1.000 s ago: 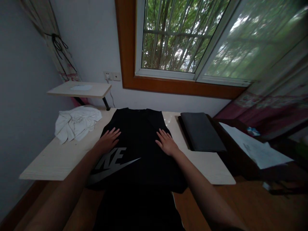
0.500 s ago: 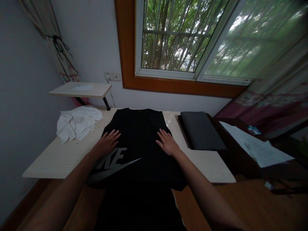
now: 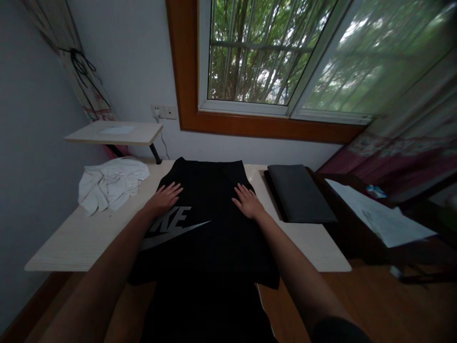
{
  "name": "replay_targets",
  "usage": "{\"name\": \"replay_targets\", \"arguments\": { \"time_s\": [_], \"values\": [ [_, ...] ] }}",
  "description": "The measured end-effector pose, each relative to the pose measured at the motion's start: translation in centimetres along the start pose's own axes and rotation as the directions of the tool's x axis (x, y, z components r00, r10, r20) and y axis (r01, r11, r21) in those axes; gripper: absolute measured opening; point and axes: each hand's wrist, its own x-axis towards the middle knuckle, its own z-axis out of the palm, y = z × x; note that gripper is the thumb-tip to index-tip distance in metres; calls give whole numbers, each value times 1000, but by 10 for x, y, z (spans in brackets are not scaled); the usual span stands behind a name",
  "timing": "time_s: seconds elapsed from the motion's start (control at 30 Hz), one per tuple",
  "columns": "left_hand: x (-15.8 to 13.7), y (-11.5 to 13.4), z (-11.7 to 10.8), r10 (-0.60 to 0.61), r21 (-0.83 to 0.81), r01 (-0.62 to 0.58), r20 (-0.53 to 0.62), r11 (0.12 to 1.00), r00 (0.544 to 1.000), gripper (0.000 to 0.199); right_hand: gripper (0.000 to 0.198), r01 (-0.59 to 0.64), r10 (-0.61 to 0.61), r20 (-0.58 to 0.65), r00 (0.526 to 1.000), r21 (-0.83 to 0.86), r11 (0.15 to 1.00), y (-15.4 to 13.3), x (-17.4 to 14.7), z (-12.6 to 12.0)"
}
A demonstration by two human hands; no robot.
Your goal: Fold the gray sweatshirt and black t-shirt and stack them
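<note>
A black shirt (image 3: 210,247) with a large grey printed logo lies spread over the pale table, its lower edge hanging past the front. My left hand (image 3: 166,197) rests flat on the shirt's left side, just above the lettering, fingers apart. On the opposite side my right hand (image 3: 249,201) lies flat near the shirt's edge, its fingers also spread. Neither hand grips the cloth. My left forearm hides part of the print.
A crumpled white cloth (image 3: 110,186) lies at the table's left, beside a small raised shelf (image 3: 143,136). Dark flat folders (image 3: 300,193) lie on the right. Past them, papers (image 3: 378,214) rest on a dark surface. The pale table (image 3: 67,245) backs onto a wall and window (image 3: 260,57).
Both hands have slid slightly away from me with the shirt, and its print sits farther up the table. The shirt's far edge now looks straighter, with the neckline no longer showing.
</note>
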Motion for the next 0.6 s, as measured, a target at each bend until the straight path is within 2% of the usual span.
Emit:
{"name": "replay_targets", "arguments": {
  "time_s": [0.6],
  "values": [
    [27,-21,-1,-5,-14,4,-44,1000,999,54,71,-24,24,11,1000,16,1000,8,37,0]
  ]
}}
